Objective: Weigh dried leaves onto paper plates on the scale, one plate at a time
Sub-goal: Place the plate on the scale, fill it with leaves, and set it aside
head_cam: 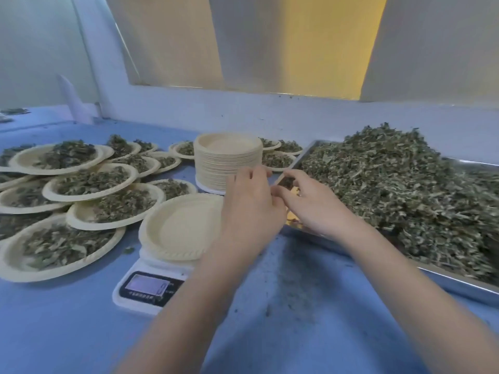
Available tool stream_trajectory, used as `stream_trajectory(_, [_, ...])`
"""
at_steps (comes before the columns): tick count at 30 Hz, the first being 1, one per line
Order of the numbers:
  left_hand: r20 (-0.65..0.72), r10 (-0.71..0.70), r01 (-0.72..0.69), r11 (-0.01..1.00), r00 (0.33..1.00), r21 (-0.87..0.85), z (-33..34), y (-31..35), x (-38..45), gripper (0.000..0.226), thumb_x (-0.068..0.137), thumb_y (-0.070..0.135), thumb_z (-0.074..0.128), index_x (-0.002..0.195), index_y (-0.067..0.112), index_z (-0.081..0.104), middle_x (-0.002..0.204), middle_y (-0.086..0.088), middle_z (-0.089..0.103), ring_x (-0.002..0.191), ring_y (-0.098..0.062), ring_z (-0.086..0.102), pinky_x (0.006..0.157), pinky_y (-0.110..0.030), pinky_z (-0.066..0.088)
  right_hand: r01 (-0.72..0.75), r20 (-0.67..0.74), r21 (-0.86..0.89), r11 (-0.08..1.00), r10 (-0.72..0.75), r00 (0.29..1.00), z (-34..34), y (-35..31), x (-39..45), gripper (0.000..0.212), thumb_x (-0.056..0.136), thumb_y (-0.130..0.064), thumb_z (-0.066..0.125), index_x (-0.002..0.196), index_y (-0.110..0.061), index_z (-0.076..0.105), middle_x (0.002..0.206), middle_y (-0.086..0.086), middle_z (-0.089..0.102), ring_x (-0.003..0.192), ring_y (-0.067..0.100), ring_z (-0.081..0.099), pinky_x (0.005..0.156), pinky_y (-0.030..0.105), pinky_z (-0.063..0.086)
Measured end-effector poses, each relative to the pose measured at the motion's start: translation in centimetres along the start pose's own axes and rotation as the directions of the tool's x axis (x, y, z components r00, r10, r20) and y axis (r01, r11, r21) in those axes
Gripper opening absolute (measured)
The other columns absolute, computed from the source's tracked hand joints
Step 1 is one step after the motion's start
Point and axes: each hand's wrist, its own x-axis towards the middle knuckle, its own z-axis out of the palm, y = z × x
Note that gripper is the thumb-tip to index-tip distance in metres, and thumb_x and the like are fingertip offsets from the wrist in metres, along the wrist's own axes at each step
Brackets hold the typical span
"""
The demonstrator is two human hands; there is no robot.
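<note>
Scale (151,286) sits at lower centre of the frame with one empty paper plate (183,229) on its platform; no leaves on it yet, display unreadable. We judge the current step as fetching the first pinch for this plate.

Hands: our left hand (251,209) and right hand (314,203) meet at mid-frame, between the plate and the near-left corner of the metal tray (459,284). Fingers of both are curled and their tips touch. Whether they pinch a few leaves between them we cannot tell; the contact point is blurred.

Stock: dried leaves (405,184) heaped high in the tray at right of frame, one tray, one heap.

Handling, our judgement: the leaves look light, brittle and loose, likely to crumble and shed if squeezed. Crumbs already dust the blue table (67,333) in front of the tray. Best taken as a loose cupped handful from the heap's near edge, then trimmed by pinches. The plate is thin and light; lift it by the fluted rim with both hands, kept level.

Counts: one stack of empty plates (228,163) behind the scale, too many to count. Filled plates (89,182) overlap at left of frame, at least a dozen, with more behind the stack; an exact count is not possible.
</note>
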Motion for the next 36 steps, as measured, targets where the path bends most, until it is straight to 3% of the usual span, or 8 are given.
stream_trajectory(3, [0.232, -0.013, 0.015, 1.000, 0.973, -0.009, 3.9, 3.3, 1.3, 0.038, 0.085, 0.014, 0.054, 0.121, 0.005, 0.045, 0.123, -0.015, 0.045, 0.115, -0.032, 0.044, 0.096, -0.036, 0.036, -0.113, -0.005, -0.157, 0.981, 0.113, 0.994, -3.6, 3.9, -0.3, 0.067, 0.087, -0.049, 0.056, 0.143, -0.020, 0.035, 0.130, 0.008, 0.054, 0.110, 0.022, 0.055, 0.076, 0.023, 0.035])
stream_trajectory(7, [0.601, -0.178, 0.073, 0.978, 0.779, 0.195, 7.9, 5.3, 3.0, 0.048, 0.084, 0.030, 0.063, 0.117, 0.001, 0.042, 0.115, -0.016, 0.048, 0.107, -0.032, 0.052, 0.075, -0.031, 0.043, -0.188, 0.030, -0.525, 0.830, 0.239, 0.971, -7.2, 9.1, -0.4, 0.081, 0.079, -0.055, 0.064, 0.141, -0.013, 0.035, 0.141, 0.016, 0.039, 0.127, 0.032, 0.040, 0.102, 0.040, 0.041])
stream_trajectory(10, [0.698, -0.250, 0.046, 0.954, 0.671, 0.297, 9.7, 5.5, 4.1, 0.035, 0.075, 0.030, 0.073, 0.084, 0.007, 0.048, 0.085, -0.008, 0.054, 0.081, -0.024, 0.054, 0.059, -0.028, 0.043, -0.210, 0.022, -0.727, 0.654, 0.327, 0.945, -8.7, 11.7, 0.1, 0.097, 0.071, -0.062, 0.068, 0.145, -0.017, 0.026, 0.148, 0.017, 0.025, 0.134, 0.039, 0.026, 0.104, 0.050, 0.035])
stream_trajectory(13, [0.747, -0.247, -0.004, 0.948, 0.617, 0.317, 11.3, 6.5, 4.8, 0.062, 0.069, 0.040, 0.080, 0.108, 0.006, 0.046, 0.098, -0.010, 0.055, 0.084, -0.024, 0.051, 0.065, -0.030, 0.043, -0.224, 0.019, -0.759, 0.611, 0.365, 0.931, -8.6, 12.9, 1.0, 0.094, 0.067, -0.062, 0.071, 0.140, -0.018, 0.032, 0.141, 0.017, 0.030, 0.128, 0.039, 0.033, 0.098, 0.049, 0.039])
stream_trajectory(19, [0.769, -0.158, 0.067, 0.987, 0.619, 0.148, 14.4, 7.1, 5.9, 0.074, 0.066, 0.022, 0.084, 0.125, 0.010, 0.040, 0.109, -0.007, 0.057, 0.068, -0.015, 0.055, 0.055, -0.027, 0.046, -0.032, 0.217, -0.402, 0.915, 0.129, 0.968, -8.2, 13.2, 1.2, 0.064, 0.065, -0.035, 0.078, 0.124, -0.029, 0.053, 0.113, -0.002, 0.058, 0.100, 0.017, 0.056, 0.087, 0.033, 0.048])
stream_trajectory(25, [0.780, -0.117, 0.004, 0.989, 0.615, 0.145, 15.4, 7.0, 6.2, 0.111, 0.069, 0.025, 0.082, 0.151, 0.023, 0.007, 0.152, -0.010, 0.022, 0.111, -0.025, 0.056, 0.073, -0.029, 0.046, -0.142, 0.205, -0.696, 0.704, 0.384, 0.900, -8.5, 14.2, 1.2, 0.098, 0.064, -0.061, 0.069, 0.146, -0.028, 0.027, 0.138, 0.013, 0.032, 0.123, 0.034, 0.039, 0.093, 0.042, 0.045])
stream_trajectory(30, [0.821, -0.054, 0.079, 0.997, 0.568, 0.010, 15.2, 6.8, 6.4, 0.105, 0.067, 0.012, 0.082, 0.149, 0.019, 0.016, 0.135, -0.009, 0.048, 0.103, -0.027, 0.060, 0.081, -0.034, 0.055, -0.048, 0.330, -0.420, 0.906, 0.201, 0.922, -7.4, 13.3, 1.5, 0.062, 0.068, -0.029, 0.077, 0.122, -0.018, 0.049, 0.100, -0.005, 0.045, 0.092, 0.017, 0.054, 0.078, 0.033, 0.051])
stream_trajectory(36, [0.759, -0.159, 0.047, 0.985, 0.631, 0.167, 14.4, 5.5, 6.2, 0.126, 0.058, 0.037, 0.087, 0.151, 0.027, 0.002, 0.153, -0.009, 0.013, 0.130, -0.029, 0.038, 0.087, -0.037, 0.046, -0.178, 0.202, -0.703, 0.688, 0.433, 0.879, -9.2, 14.2, 1.9, 0.106, 0.061, -0.055, 0.073, 0.148, -0.034, 0.014, 0.147, 0.008, 0.018, 0.130, 0.034, 0.031, 0.097, 0.048, 0.044])
